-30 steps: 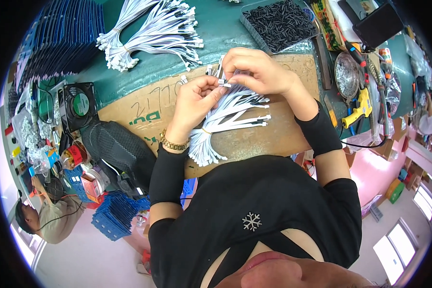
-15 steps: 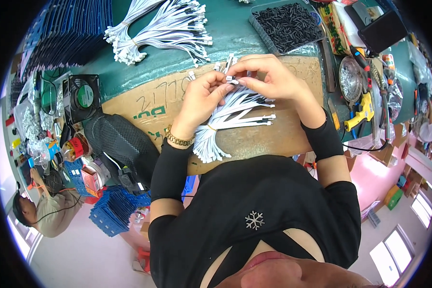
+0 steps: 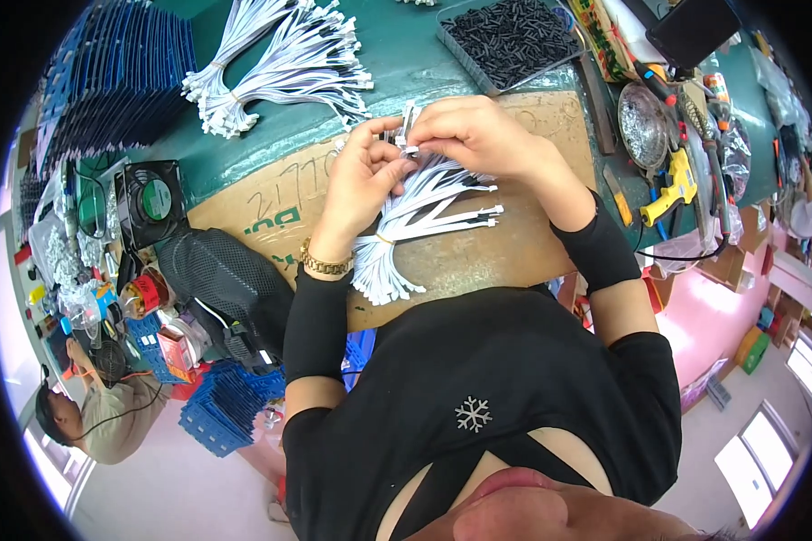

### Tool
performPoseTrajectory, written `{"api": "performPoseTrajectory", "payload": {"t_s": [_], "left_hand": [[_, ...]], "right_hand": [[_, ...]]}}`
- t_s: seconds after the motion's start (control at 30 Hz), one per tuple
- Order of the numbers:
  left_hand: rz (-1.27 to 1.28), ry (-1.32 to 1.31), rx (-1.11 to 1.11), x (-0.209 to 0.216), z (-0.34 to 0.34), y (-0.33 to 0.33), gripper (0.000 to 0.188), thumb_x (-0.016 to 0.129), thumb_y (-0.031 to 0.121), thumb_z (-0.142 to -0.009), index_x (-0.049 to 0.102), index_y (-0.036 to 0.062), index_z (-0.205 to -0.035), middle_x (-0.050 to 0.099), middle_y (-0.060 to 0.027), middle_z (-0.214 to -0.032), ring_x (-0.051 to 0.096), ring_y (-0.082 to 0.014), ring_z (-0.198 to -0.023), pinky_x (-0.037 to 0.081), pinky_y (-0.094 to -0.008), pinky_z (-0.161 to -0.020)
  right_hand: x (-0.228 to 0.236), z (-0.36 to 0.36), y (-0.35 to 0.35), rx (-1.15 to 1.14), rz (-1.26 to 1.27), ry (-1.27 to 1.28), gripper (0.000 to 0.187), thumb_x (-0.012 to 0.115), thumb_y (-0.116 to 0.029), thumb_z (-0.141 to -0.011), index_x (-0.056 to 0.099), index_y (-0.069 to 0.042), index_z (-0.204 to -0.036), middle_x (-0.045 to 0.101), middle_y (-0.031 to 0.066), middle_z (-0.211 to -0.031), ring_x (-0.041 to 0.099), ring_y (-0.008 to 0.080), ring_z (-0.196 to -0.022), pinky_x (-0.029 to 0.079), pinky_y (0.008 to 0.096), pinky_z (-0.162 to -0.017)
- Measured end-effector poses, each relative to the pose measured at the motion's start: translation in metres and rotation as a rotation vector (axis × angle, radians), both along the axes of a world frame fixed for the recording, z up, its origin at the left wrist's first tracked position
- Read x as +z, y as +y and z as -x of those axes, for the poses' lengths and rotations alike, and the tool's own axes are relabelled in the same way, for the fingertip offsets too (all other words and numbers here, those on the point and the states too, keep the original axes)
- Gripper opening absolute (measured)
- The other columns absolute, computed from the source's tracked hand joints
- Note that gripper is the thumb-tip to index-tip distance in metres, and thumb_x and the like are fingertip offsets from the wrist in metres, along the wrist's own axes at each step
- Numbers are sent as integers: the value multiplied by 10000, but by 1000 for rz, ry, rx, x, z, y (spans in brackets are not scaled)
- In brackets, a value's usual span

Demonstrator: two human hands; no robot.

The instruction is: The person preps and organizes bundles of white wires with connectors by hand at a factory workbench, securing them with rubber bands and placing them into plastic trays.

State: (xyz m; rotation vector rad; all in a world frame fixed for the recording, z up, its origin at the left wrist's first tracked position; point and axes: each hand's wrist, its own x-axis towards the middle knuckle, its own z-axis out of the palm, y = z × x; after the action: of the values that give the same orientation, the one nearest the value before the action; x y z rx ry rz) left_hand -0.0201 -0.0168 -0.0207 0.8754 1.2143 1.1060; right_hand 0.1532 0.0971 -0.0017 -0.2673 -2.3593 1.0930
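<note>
Above the cardboard sheet [image 3: 528,243] my two hands meet at a small white connector [image 3: 412,151] on the end of a cable. My left hand [image 3: 366,176] is closed, thumb and fingertips pinching beside the connector. The fingers of my right hand [image 3: 478,135] are bent around its other side, thumb and forefinger at the cable end. Below them a bundle of white flat cables [image 3: 386,270] lies on the cardboard, tied near its lower end, with its loose ends fanned out to the right. Fingers partly hide the connector.
Further off lie more tied white cable bundles [image 3: 284,77] and a clear tray of small black tubes [image 3: 512,45]. On the right are a metal dish [image 3: 642,124] and a yellow glue gun [image 3: 672,191]. A black fan [image 3: 152,203] and a black mesh bag [image 3: 226,270] stand left. Another person [image 3: 108,410] sits far left.
The whole view has shifted, so bench items sit slightly further left and up. My hands stay together at the connector, with only small finger movements.
</note>
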Motion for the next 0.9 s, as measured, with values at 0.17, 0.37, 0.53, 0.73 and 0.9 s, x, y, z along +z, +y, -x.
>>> {"api": "performPoseTrajectory", "payload": {"t_s": [0.17,0.37,0.53,0.73,0.9], "left_hand": [[-14,9,17,1,0,0,620,597,-91,-836,319,45,-1374,623,-53,-790,556,-65,-601,440,-179,-528],[-35,-17,29,-3,-1,-1,707,599,-82,-837,229,51,-1424,623,-62,-780,555,-76,-588,438,-192,-521],[-32,4,45,-3,-2,-1,771,600,-83,-835,160,56,-1453,622,-70,-782,561,-83,-584,449,-201,-520],[-47,-5,62,-3,1,-2,836,606,-81,-830,83,55,-1468,620,-76,-777,570,-90,-581,464,-216,-517],[-53,26,59,-4,1,-3,872,616,-71,-829,39,38,-1474,618,-74,-761,573,-90,-578,471,-217,-515]], "right_hand": [[3,5,10,79,49,-35,107,668,-59,-788,670,-37,-893,649,93,-813,632,274,-752,497,346,-655],[12,9,9,149,154,-130,93,653,-69,-788,671,-31,-871,652,86,-778,615,236,-693,483,316,-619],[15,10,8,140,128,-195,121,660,-86,-774,681,-28,-878,656,102,-790,630,267,-705,499,338,-635],[17,4,3,152,8,-151,213,704,-123,-732,675,-37,-925,655,111,-835,638,294,-780,506,360,-672],[9,7,-7,0,-93,-118,166,701,-93,-733,676,-37,-887,653,101,-827,627,288,-763,502,359,-685]]}}
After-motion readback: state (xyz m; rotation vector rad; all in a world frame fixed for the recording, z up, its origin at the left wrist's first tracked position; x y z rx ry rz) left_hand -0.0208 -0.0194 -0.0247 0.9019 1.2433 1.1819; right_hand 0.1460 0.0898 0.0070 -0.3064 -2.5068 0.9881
